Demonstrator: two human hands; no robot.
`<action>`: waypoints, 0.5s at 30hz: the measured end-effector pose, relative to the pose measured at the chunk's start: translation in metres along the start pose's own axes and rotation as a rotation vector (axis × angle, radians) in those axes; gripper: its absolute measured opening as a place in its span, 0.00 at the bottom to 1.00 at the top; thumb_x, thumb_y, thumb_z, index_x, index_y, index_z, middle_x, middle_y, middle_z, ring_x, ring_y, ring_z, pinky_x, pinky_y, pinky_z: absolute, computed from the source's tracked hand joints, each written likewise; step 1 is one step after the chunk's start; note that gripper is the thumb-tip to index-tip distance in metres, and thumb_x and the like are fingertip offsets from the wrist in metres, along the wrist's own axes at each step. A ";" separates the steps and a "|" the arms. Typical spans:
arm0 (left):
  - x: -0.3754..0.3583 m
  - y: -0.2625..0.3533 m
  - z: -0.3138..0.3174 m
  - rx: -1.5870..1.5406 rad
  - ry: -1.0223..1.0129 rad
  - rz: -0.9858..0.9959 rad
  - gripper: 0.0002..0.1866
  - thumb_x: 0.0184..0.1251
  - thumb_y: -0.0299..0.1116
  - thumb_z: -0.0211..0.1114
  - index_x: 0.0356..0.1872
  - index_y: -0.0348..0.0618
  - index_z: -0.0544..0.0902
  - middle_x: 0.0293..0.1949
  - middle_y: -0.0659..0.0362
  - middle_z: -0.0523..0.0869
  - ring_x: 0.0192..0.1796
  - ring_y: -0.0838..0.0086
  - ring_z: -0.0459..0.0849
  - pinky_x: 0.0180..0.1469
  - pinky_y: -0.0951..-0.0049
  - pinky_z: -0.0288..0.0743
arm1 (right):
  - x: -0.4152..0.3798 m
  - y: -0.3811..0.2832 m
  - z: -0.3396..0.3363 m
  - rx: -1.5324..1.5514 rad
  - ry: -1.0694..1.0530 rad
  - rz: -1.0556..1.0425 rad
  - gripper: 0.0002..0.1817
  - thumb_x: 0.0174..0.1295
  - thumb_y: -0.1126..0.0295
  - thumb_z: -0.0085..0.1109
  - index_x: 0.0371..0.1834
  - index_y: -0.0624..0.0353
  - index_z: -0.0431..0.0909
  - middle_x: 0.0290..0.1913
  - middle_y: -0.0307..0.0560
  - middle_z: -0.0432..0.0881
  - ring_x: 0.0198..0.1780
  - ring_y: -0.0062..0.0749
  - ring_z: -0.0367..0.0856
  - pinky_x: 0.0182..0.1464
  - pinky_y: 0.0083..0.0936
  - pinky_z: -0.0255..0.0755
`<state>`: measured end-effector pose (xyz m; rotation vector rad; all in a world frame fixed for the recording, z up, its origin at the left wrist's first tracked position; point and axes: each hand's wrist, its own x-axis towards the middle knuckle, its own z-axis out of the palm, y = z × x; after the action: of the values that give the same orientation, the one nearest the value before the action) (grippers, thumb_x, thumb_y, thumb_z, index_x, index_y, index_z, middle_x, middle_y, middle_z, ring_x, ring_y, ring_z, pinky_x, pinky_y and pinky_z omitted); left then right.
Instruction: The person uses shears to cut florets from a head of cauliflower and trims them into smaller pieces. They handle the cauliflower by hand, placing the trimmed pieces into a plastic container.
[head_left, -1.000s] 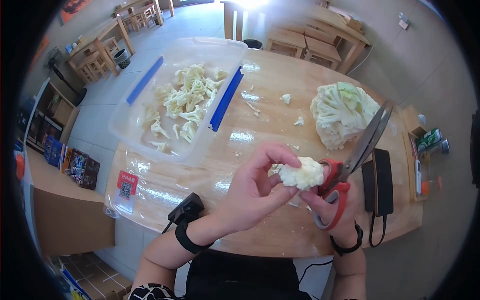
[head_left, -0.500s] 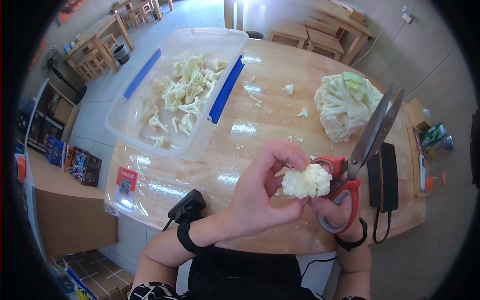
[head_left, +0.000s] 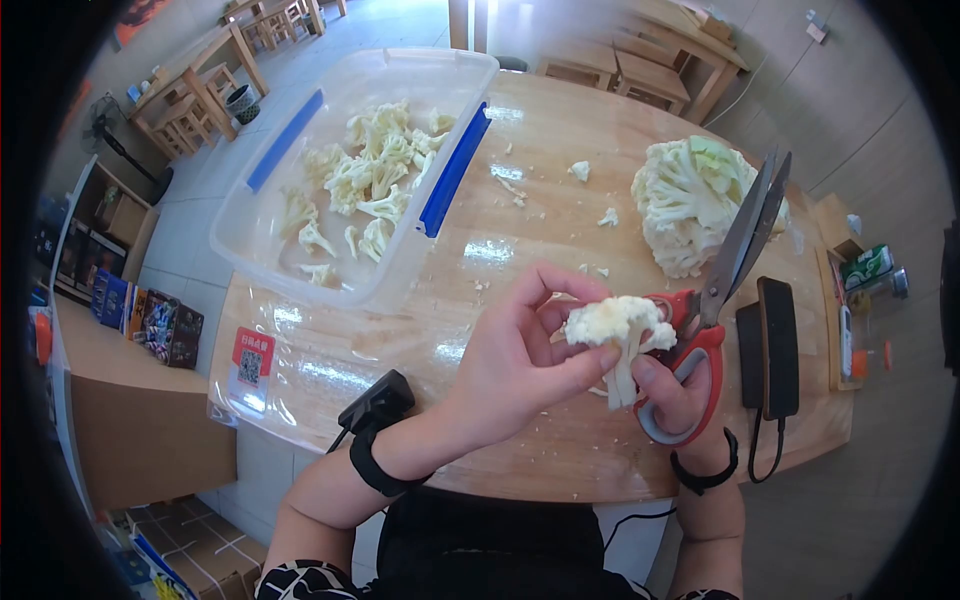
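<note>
Cauliflower floret [head_left: 618, 320] has turned, exposing its stalk [head_left: 621, 384]; we note left fingers [head_left: 578, 373] pinching it, right fingers [head_left: 672, 395] gripping red-handled scissors [head_left: 737, 245].

Card [head_left: 250, 372], red and white, at the near left of the table [head_left: 390, 335]: one line of white Chinese characters on the red upper part, apparently 扫码点餐; below it, a black-and-white square QR code [head_left: 251, 367], contents not readable by eye. Can [head_left: 866, 267], green, right side: pale marking, too small to read. Blue box [head_left: 110, 302] and dark box [head_left: 172, 328], left, beyond the table: printed faces, wording illegible.
</note>
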<state>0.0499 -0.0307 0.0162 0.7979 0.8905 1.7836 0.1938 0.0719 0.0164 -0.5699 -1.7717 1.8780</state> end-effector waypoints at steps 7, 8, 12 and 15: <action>0.002 -0.003 -0.004 -0.002 -0.018 -0.011 0.18 0.57 0.19 0.61 0.48 0.38 0.67 0.46 0.58 0.73 0.50 0.76 0.74 0.51 0.77 0.74 | 0.000 -0.004 0.002 -0.224 -0.005 -0.078 0.26 0.46 0.75 0.68 0.48 0.62 0.67 0.38 0.37 0.71 0.39 0.18 0.71 0.41 0.16 0.67; 0.002 -0.002 -0.003 0.013 -0.012 -0.015 0.18 0.57 0.19 0.61 0.47 0.38 0.67 0.46 0.57 0.73 0.50 0.76 0.74 0.50 0.77 0.74 | -0.001 -0.005 0.003 -0.227 0.016 -0.066 0.24 0.46 0.76 0.66 0.47 0.61 0.67 0.38 0.36 0.71 0.39 0.17 0.70 0.41 0.16 0.67; -0.002 -0.009 -0.002 0.143 0.050 0.035 0.16 0.54 0.19 0.60 0.44 0.38 0.68 0.46 0.57 0.73 0.49 0.78 0.74 0.48 0.78 0.75 | -0.002 -0.009 0.009 -0.150 0.003 0.003 0.21 0.46 0.79 0.62 0.45 0.61 0.67 0.38 0.36 0.69 0.39 0.17 0.69 0.42 0.17 0.67; -0.002 -0.016 -0.001 0.159 0.088 0.066 0.15 0.52 0.19 0.59 0.41 0.38 0.68 0.44 0.58 0.75 0.46 0.79 0.75 0.46 0.78 0.75 | -0.002 -0.008 0.014 -0.097 0.030 0.023 0.19 0.46 0.80 0.60 0.43 0.61 0.67 0.36 0.36 0.70 0.37 0.16 0.69 0.41 0.16 0.66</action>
<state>0.0570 -0.0282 0.0021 0.8640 1.0860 1.8333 0.1872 0.0594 0.0254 -0.6535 -1.8524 1.7964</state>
